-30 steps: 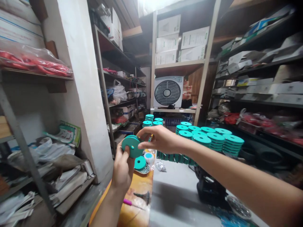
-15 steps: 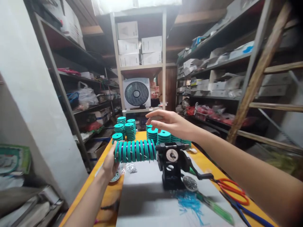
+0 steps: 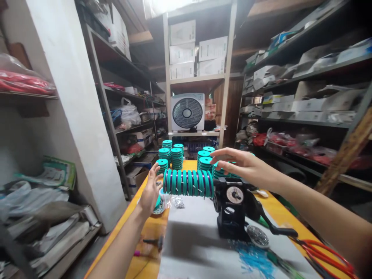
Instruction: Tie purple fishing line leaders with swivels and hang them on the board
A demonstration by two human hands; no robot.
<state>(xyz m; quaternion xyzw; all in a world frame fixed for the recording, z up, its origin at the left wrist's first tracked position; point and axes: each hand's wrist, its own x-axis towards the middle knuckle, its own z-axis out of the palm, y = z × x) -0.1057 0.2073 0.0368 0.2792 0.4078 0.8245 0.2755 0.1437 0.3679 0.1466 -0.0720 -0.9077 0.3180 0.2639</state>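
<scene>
A row of teal spools (image 3: 188, 183) sits side by side on the shaft of a black hand-crank winding machine (image 3: 232, 211), short pale ends sticking out of them. My left hand (image 3: 148, 192) is at the row's left end with its fingers apart. A small grey piece shows by those fingertips; whether they touch it I cannot tell. Above and behind the winder, my right hand (image 3: 241, 162) hangs open, fingers loosely bent and holding nothing. Its fingertips are nearest the stacked teal spools (image 3: 205, 162), part of which it hides.
Orange-handled scissors (image 3: 328, 254), a round dish of small metal pieces (image 3: 258, 236) and blue strips (image 3: 252, 257) lie at the front right. More spool stacks (image 3: 176, 157) stand at the back left. A box fan (image 3: 187, 112) and loaded shelves surround the yellow table (image 3: 113, 254).
My left hand has let go of the spool row's left end and opened beside it. My right hand stays raised behind the winder. The view has swung left.
</scene>
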